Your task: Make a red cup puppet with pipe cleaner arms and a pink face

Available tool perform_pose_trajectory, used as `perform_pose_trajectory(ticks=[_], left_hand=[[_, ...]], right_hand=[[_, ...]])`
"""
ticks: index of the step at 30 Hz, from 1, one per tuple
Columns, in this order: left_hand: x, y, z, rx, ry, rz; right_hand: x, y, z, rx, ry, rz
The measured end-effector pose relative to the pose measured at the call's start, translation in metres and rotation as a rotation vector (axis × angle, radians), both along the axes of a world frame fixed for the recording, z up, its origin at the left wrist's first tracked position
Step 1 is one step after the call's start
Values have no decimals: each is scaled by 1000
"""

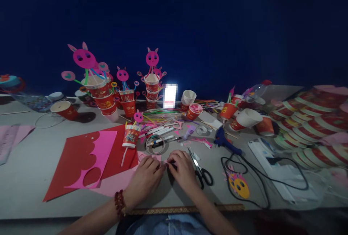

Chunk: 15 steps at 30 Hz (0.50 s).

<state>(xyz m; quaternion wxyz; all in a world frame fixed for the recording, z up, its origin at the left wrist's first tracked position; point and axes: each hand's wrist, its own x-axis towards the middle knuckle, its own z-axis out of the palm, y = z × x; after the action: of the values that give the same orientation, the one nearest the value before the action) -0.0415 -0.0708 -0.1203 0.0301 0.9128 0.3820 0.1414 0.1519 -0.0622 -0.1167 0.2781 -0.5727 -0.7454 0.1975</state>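
My left hand (147, 177) and my right hand (182, 170) meet near the front of the table with fingertips pinched together. Between them is something tiny, perhaps a bit of pink paper, too small to make out. Light pink paper (119, 181) lies beside and partly behind my left hand. Just right of my right hand rest black-handled scissors (203, 175), blades pointing away. Beyond the fingers stands a roll of clear tape (155, 144), with several marker pens (163, 131) around it.
Red card (61, 170) and cut magenta paper (107, 148) lie left. Decorated paper cups (131, 136) with pink animal faces stand behind. A blue glue gun (227, 141), its black cord (261, 177), yellow face cutouts (241, 186) and stacked cups (312, 126) occupy the right.
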Motion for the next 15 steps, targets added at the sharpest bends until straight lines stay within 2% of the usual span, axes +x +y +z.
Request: perform_pose_trajectory(ticks=[5, 10, 15], left_hand=[[2, 0, -2, 19, 73, -12], [1, -1, -5, 32, 65, -8], [2, -3, -2, 17, 55, 9]], right_hand=[[2, 2, -2, 11, -38, 0], [6, 3, -1, 25, -73, 20], [3, -2, 4, 18, -134, 57]])
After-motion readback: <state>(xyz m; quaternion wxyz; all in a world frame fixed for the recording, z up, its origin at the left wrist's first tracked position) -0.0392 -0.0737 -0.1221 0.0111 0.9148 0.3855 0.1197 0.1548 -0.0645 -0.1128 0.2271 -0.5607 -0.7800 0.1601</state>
